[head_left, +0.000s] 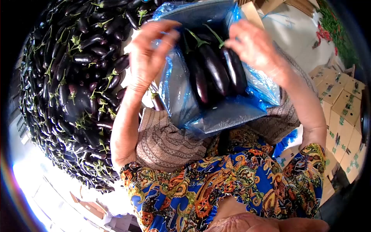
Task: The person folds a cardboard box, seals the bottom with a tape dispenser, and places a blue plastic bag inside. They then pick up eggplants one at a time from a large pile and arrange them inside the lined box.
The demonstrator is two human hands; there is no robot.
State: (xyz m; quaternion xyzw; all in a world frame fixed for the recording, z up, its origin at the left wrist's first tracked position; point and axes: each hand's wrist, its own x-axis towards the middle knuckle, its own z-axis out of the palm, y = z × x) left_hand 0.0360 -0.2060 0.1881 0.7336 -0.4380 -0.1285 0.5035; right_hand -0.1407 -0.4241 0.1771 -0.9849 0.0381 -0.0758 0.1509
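Note:
Between my hands, a box lined with a blue plastic bag (222, 120) holds several dark purple eggplants (213, 69), lying side by side with green stems toward the far end. My left hand (151, 52) hovers over the bag's left edge, blurred, its fingers bent and apart with nothing visible in them. At the opposite edge is my right hand (253, 46), fingers loosely curled and slightly blurred. Its fingertips come close to the stem end of the rightmost eggplant (234, 71).
A large heap of eggplants (83, 58) fills the left side. Printed cardboard cartons (342, 106) are stacked at the right. Green and red peppers (334, 33) lie at the far right. Brown patterned cloth (170, 145) covers my lap beside the box.

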